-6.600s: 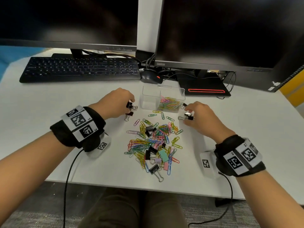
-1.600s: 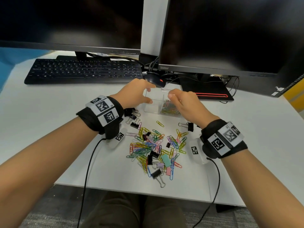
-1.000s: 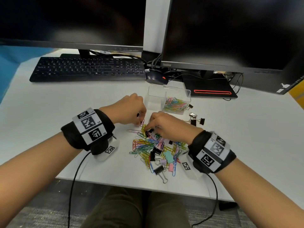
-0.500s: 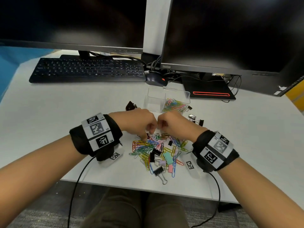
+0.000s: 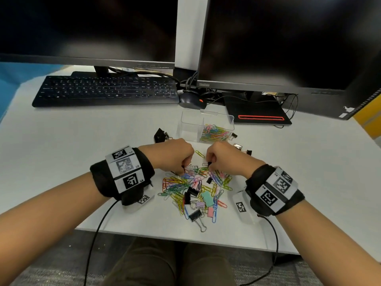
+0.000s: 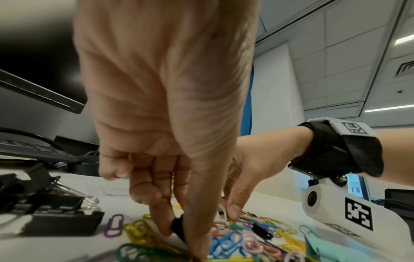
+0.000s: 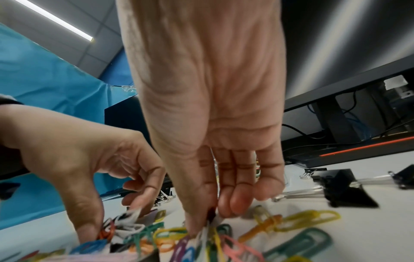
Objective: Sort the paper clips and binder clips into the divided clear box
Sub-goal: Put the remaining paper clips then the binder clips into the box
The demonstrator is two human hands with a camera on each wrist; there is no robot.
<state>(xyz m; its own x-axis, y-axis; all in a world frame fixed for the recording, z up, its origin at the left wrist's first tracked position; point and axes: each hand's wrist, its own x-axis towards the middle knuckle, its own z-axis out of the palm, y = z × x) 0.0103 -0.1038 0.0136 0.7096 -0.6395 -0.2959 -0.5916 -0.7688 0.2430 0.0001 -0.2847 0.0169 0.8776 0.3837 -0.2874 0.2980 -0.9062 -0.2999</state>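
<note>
The clear divided box point(image 5: 186, 122) stands past the pile; its right compartment holds coloured paper clips point(image 5: 214, 133) and its left one looks bare. A mixed pile of paper clips and binder clips point(image 5: 195, 190) lies between my wrists. Both hands dip into the pile's far edge, close together. My left hand point(image 5: 184, 169) point(image 6: 186, 235) pinches a small black binder clip point(image 6: 178, 226) between thumb and forefinger. My right hand point(image 5: 208, 165) point(image 7: 206, 223) pinches another small black binder clip point(image 7: 211, 215) at its fingertips; that clip is mostly hidden.
Black binder clips lie left of the box point(image 5: 159, 134) and to its right point(image 5: 241, 148). Behind are a keyboard point(image 5: 107, 89), a mouse point(image 5: 190, 99), two monitors and a black stand base point(image 5: 257, 117). The desk's front edge point(image 5: 165, 237) runs just below the pile.
Both hands came back from the box to the pile's far edge. In the last half second their fingertips dropped into the clips and closed on small black binder clips.
</note>
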